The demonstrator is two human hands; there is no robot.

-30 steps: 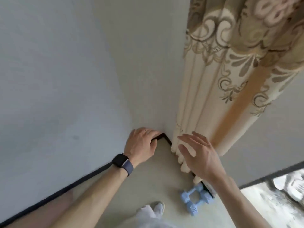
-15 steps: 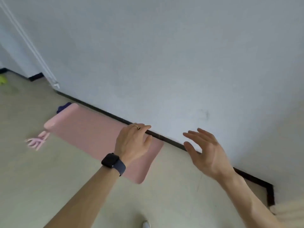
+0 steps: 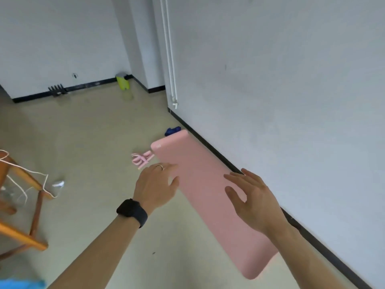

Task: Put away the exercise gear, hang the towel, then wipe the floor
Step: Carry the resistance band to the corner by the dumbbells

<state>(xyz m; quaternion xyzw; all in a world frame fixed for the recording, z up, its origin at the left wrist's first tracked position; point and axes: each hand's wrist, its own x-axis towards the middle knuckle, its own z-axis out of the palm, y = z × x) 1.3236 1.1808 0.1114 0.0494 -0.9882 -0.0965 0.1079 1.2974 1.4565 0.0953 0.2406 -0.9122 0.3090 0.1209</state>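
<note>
Two empty hands — left hand (image 3: 156,185), right hand (image 3: 253,200) — above pink mat (image 3: 210,197).

A pink mat (image 3: 205,197) is laid flat along the wall (image 3: 291,101); pink cords (image 3: 141,159), possibly a band, are seen at its ten o'clock.

White walls (image 3: 291,80) meet a pale floor (image 3: 93,142) at a black strip (image 3: 89,85). A wooden frame (image 3: 23,174) stands well left of the left grip (image 3: 156,184).

Beige floor (image 3: 93,142) carries pink mat (image 3: 202,205), pink bands (image 3: 141,160).
</note>
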